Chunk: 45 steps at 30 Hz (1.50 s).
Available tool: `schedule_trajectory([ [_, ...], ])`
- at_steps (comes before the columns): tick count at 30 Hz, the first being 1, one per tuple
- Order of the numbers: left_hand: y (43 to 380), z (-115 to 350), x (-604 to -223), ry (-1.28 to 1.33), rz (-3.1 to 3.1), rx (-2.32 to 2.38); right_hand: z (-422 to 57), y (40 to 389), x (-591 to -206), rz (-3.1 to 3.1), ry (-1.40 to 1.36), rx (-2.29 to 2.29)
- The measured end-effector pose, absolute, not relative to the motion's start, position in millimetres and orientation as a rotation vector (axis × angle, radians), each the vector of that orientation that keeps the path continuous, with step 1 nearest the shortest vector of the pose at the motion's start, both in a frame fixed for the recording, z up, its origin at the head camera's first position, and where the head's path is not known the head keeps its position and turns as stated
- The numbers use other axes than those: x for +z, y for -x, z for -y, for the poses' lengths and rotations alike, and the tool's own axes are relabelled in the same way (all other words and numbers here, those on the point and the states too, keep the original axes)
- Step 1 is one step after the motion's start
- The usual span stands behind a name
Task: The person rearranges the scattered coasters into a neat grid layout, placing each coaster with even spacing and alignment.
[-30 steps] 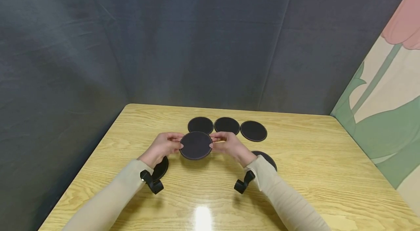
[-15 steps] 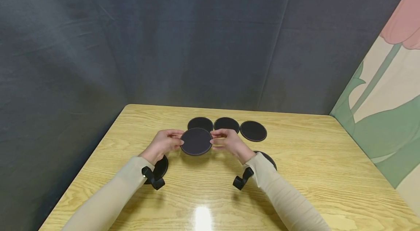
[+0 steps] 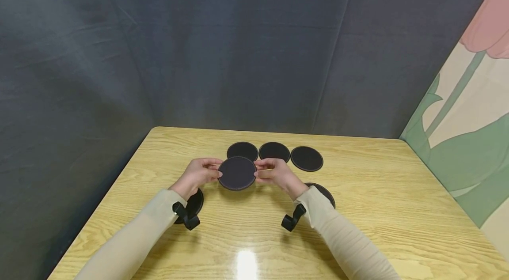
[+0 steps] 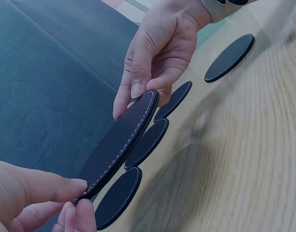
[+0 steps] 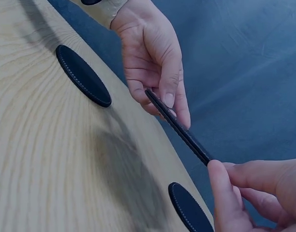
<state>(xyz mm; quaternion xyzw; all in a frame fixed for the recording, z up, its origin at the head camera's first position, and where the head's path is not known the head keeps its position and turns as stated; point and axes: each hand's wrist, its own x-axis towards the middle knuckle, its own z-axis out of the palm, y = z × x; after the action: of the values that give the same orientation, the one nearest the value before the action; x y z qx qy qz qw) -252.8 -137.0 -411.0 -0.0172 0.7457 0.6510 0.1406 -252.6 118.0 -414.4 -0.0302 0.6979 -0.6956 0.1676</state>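
Between both hands a round black coaster (image 3: 237, 173) with pale edge stitching is held up above the table. My left hand (image 3: 200, 175) pinches its left edge between thumb and fingers. On the opposite edge, my right hand (image 3: 278, 175) pinches it the same way. Seen edge-on in the right wrist view, the held coaster (image 5: 179, 126) shows a dark line along its rim; whether it is one or two stacked, I cannot tell. Behind it lie three more coasters in a row: left (image 3: 242, 150), middle (image 3: 275, 151) and right (image 3: 307, 158). The held one overlaps the left one in the head view.
Another coaster (image 3: 195, 204) lies under the left wrist, partly covered by it. One more coaster (image 3: 324, 194) is partly hidden by the right sleeve. The wooden table (image 3: 381, 209) meets a dark curtain (image 3: 246, 50) at the back and a flowered cloth (image 3: 469, 138) at right.
Both hands and the held coaster have risen slightly in the head view, then dipped a little. The grip stays the same, and the coasters on the table have not moved.
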Motion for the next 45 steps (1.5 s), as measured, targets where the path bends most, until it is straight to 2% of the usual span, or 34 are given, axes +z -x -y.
schedule_trajectory([
  [20,262,138,-429,0.023,-2.227,1.809,-110,251,-432,-2.002,0.11,-1.951],
  [30,266,136,-431,0.033,-2.191,1.804,-105,259,-440,-2.013,-0.029,-1.949],
  [45,270,138,-435,0.061,-2.214,1.738,-97,260,-443,-2.089,-0.053,-1.887],
])
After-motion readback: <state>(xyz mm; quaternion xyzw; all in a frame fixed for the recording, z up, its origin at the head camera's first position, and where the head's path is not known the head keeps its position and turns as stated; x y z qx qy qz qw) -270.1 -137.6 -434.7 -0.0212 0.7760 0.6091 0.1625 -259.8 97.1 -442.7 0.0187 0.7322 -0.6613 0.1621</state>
